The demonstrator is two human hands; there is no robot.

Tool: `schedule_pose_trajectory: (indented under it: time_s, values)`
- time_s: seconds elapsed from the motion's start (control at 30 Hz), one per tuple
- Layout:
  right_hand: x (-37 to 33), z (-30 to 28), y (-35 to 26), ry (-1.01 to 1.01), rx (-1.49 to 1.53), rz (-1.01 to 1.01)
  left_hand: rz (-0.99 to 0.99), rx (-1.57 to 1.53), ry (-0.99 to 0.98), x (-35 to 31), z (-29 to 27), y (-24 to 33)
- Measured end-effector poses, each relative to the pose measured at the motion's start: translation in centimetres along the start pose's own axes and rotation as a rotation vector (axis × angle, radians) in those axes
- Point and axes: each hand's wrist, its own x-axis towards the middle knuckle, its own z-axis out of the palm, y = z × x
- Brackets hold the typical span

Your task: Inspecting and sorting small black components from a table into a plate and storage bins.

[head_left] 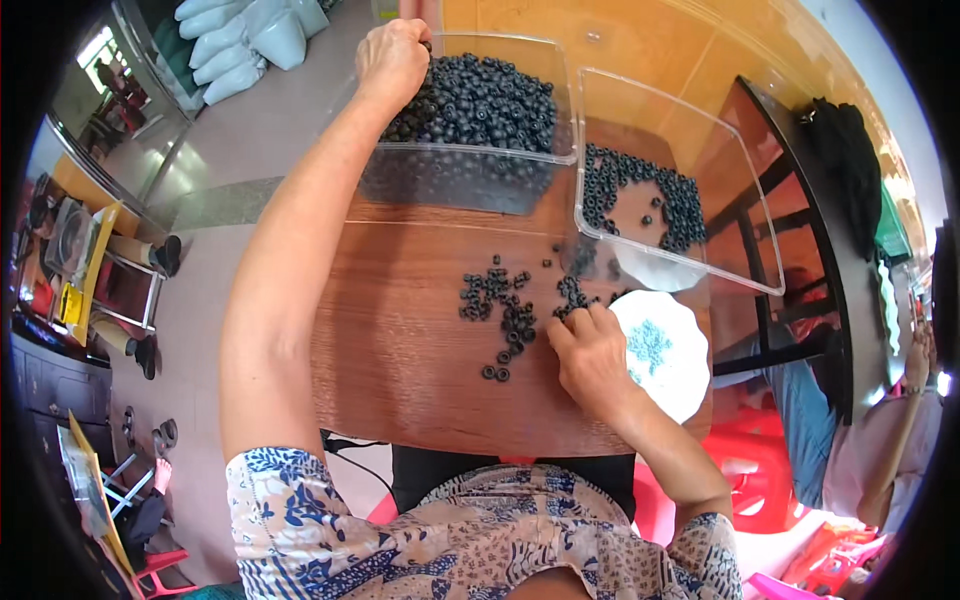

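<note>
- Loose black rings [485, 287] lie on the table [400, 350] before you, in two ragged clusters; these look like a small batch left to deal with.
- Your right hand [590, 355] bends its fingers down at the right-hand cluster; they hide their own tips, so I cannot tell whether you pinch a ring.
- Your left hand [393, 65] is curled at the far left end of the left bin [480, 150]; whether it grasps anything, I cannot tell.
- That bin is heaped with rings; the right bin [735, 279] has far fewer, with a bare patch, so you seem well short of finished.
- Just beside your right hand, a white dish [688, 392] holds blue bits [648, 345].
</note>
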Motion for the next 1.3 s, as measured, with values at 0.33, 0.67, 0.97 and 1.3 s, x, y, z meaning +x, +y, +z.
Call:
schedule_pose_trajectory:
  time_s: [0.33,0.67,0.97,1.3]
  values:
    - [1.2,0.3,0.5,-0.074,-0.027,-0.095,0.351,-0.167,0.215,-7.3,-7.5,5.8]
    - [0.8,-0.1,-0.2,-0.046,0.03,-0.076,0.218,-0.593,-0.461,-27.8,-10.0,8.4]
    - [-0.7,-2.7,-1.4,0.059,0.142,0.06,0.071,-0.455,-0.517,-30.7,-9.0,9.5]
    - [-2.0,-3.3,-2.7,0.137,0.361,0.159,0.066,-0.507,-0.511,-30.9,-9.4,8.9]
